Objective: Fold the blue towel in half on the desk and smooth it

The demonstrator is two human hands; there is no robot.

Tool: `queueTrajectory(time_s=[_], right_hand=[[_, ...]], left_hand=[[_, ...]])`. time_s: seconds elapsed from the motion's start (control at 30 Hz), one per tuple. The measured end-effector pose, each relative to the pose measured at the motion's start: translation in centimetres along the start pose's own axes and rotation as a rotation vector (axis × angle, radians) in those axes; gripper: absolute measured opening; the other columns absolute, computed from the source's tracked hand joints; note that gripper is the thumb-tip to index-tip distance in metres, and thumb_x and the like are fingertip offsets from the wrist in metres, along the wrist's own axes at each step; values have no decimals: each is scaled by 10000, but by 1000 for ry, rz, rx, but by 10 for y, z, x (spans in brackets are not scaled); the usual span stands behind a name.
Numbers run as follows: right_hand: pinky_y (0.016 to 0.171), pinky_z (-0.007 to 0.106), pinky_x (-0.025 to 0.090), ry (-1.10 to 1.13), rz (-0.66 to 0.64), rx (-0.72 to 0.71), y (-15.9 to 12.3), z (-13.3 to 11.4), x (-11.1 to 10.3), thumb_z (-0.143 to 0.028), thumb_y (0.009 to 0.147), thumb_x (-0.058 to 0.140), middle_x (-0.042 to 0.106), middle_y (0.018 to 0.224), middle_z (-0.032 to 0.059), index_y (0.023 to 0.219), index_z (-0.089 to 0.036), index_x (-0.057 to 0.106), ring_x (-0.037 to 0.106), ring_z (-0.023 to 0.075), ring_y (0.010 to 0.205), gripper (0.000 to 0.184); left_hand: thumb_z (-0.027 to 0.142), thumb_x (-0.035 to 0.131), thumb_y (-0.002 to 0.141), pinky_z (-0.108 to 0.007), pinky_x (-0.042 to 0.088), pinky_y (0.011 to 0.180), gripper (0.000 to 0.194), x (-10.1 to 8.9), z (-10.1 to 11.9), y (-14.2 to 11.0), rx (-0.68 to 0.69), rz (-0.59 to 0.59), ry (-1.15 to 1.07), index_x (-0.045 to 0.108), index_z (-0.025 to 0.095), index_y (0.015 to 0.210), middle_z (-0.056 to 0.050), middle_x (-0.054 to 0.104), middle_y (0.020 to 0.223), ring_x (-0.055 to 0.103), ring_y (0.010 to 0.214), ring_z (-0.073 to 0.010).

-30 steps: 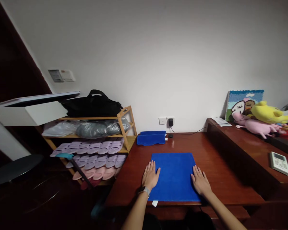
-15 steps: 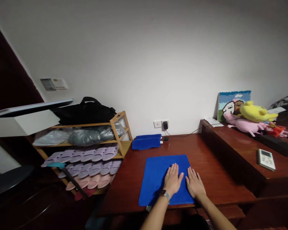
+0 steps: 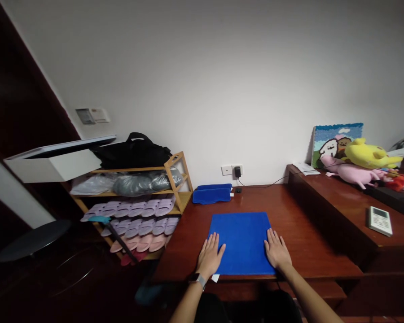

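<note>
A blue towel lies spread flat on the reddish-brown wooden desk, its near edge close to the desk's front. My left hand rests flat over the towel's left edge, fingers stretched forward, and a watch sits on that wrist. On the opposite side, my right hand lies flat across the right edge with its fingers out straight. Neither hand grips anything. A white tag pokes out at the towel's near left corner. Folded blue towels lie at the back left of the desk.
Left of the desk stands a wooden rack with rows of slippers and a black bag on top. A raised ledge on the right holds plush toys and a white device. A plugged-in charger trails a cable.
My left hand went from the towel's left edge to its middle, beside my right hand, then back to the left edge. My right hand stayed near the right edge. The view shifted slightly.
</note>
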State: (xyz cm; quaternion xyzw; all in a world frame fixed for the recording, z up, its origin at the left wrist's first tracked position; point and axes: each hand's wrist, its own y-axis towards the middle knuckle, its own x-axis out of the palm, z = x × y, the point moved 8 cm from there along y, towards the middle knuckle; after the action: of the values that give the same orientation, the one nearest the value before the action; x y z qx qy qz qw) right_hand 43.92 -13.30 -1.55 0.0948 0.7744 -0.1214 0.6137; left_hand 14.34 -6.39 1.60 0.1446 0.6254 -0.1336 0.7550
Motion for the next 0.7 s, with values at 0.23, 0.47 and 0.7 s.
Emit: queueTrajectory(time_s=[0.23,0.47,0.7], right_hand=[[1268,397,62,18,-49,21,-5,-5,-8,-453,1018,116,128,1699,37,1621,-102,145,93,194,1568,698],[1270,414,103,16,-7,0,-43,2,-4,-473,1013,108,177,1687,41,1617,-108,185,127,216,1563,710],[1276,387,78,36,36,-51,-60,3,-7,-453,1014,119,186,1683,39,1613,-102,206,125,201,1562,700]], left_hand=[[654,135,1021,-448,206,1269,801,0,-9,-8,11,47,-6,278,127,1606,-101,228,1672,187,1553,-236],[637,130,1024,-439,215,1268,800,-1,-10,-7,4,68,3,298,104,1597,-112,244,1664,209,1547,-239],[639,87,1017,-438,182,1270,818,-4,-10,-6,1,6,-3,262,100,1606,-103,200,1676,158,1557,-228]])
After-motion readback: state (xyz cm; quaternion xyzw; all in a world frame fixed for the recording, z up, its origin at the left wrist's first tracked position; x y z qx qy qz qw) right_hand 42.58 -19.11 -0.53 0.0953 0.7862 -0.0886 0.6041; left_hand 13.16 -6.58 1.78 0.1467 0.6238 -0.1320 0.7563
